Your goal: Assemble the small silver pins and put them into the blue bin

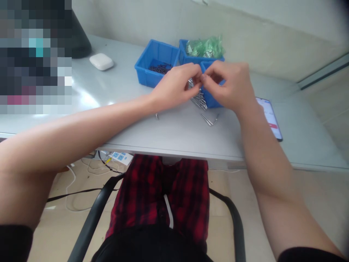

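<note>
My left hand point(181, 82) and my right hand point(230, 83) meet fingertip to fingertip over the desk, both closed in a pinch. Whatever sits between the fingers is too small and hidden to make out. Just below them lies a pile of thin silver metal pins point(200, 100), partly covered by my left hand. Behind my right hand stands a small blue bin point(211, 98), mostly hidden. A few loose silver pins point(207, 120) lie nearer the desk's front edge, and another small metal piece point(157, 116) is beside my left forearm.
A blue bin point(145, 74) at the back holds dark screw-like pieces point(160, 68). Another blue bin point(185, 58) contains green plastic bags point(205, 47). A white case point(101, 62) lies left on the desk point(174, 138); a phone point(272, 120) lies by my right forearm.
</note>
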`<state>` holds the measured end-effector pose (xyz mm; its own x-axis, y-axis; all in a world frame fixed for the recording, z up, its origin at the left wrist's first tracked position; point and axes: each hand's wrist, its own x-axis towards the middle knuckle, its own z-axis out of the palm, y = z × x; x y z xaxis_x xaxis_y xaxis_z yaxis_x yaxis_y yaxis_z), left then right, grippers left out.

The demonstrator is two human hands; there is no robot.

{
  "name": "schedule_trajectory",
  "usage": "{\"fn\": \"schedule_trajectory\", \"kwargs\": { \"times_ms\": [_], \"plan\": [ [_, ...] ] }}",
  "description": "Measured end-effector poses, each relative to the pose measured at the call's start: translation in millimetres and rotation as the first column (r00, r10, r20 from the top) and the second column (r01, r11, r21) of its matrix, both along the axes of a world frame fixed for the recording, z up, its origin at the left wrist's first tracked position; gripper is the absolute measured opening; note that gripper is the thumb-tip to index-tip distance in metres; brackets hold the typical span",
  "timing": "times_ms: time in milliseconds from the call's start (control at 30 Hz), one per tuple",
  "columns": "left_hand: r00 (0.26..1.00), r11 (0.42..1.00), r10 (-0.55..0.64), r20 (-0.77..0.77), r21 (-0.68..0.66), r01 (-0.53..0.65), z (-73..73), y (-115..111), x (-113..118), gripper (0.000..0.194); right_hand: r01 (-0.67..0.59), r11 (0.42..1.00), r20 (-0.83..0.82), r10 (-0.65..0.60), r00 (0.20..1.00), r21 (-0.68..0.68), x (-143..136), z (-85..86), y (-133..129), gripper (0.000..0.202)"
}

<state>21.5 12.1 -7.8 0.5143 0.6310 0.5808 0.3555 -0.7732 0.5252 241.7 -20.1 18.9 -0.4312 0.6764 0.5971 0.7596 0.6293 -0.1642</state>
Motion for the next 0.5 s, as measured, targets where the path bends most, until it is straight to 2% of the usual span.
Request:
{"fn": "schedule_trajectory", "kwargs": {
  "times_ms": [267,367,500],
  "plan": [
    [1.000,1.000,0.006,-0.028,0.012,-0.006,-0.2,0.3,0.4,0.011,0.070,0.994,0.045,-0.067,0.997,-0.079,-2.2,5.0,-4.8,0.029],
    [0.999,1.000,0.004,-0.052,0.006,-0.003,0.6,0.2,0.7,0.011,0.067,0.995,0.045,-0.064,0.997,-0.078,-3.0,5.5,-5.0,0.020],
    [0.998,1.000,-0.003,-0.067,0.008,0.004,0.3,0.7,0.6,0.012,0.050,0.995,0.031,-0.047,0.998,-0.091,-5.5,8.3,-8.0,0.021]
  ]
}}
